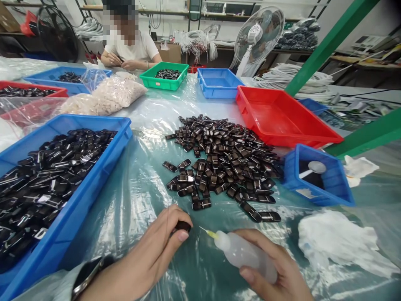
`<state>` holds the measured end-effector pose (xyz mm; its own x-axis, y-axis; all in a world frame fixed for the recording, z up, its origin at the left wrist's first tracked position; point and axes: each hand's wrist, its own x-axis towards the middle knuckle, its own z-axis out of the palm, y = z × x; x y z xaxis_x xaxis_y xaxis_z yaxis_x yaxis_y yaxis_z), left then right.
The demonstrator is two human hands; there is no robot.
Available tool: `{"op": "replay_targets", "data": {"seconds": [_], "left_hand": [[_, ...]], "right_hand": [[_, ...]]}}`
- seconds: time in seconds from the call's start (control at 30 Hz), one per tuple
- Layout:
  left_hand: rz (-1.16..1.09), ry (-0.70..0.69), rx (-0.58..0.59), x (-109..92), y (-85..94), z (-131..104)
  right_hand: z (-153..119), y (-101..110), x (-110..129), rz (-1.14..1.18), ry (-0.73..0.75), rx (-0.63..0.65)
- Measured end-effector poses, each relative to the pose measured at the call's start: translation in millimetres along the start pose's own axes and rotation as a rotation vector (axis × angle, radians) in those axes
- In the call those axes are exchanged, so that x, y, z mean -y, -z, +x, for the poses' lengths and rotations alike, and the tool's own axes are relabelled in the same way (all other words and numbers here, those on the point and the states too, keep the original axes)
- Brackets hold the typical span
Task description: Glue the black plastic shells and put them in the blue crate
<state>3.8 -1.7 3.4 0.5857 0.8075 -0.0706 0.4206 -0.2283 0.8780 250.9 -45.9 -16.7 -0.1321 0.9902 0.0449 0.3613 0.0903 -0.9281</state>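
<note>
My left hand (163, 242) is closed around a small black plastic piece (183, 226), most of it hidden by the fingers. In my right hand (278, 267) lies a translucent squeeze bottle (247, 253) with a yellow-based needle tip. The needle (203, 229) points left toward the black piece and stays a little apart from it. Just beyond both hands spreads a pile of similar black plastic pieces (219, 154) on the plastic-covered table (138, 184).
A blue bin (103, 179) full of black parts stands at left. To the right are a red tray (282, 113), a small blue bin (316, 194) with a scoop (317, 167), and a crumpled white cloth (338, 238). A green post (332, 46) slants nearby. A co-worker (134, 52) sits opposite.
</note>
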Motion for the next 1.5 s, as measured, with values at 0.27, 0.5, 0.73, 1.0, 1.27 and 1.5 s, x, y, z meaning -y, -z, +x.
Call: {"op": "replay_targets", "data": {"seconds": [0.27,0.5,0.73,1.0,1.27,1.5], "left_hand": [[-0.043,-0.012,-0.02,0.9,-2.3,1.4],[-0.032,-0.006,0.063,-1.6,0.0,-0.2],[0.035,-0.055,0.076,0.2,0.2,-2.2],[0.09,-0.146,0.047,1.0,-2.3,0.5],[0.115,-0.155,0.064,1.5,-2.4,-1.0],[0.12,-0.187,0.035,5.2,-3.9,-0.6]], "right_hand": [[2.4,-1.0,-0.7,-0.098,0.162,-0.01],[5.7,1.0,-2.0,-0.237,0.311,-0.001],[5.9,3.4,-6.9,-0.334,0.371,0.041],[5.1,9.3,-5.8,-0.39,0.339,0.037],[1.7,7.0,-6.8,-0.425,0.344,0.011],[2.3,5.9,-2.5,-0.391,0.319,0.006]]}}
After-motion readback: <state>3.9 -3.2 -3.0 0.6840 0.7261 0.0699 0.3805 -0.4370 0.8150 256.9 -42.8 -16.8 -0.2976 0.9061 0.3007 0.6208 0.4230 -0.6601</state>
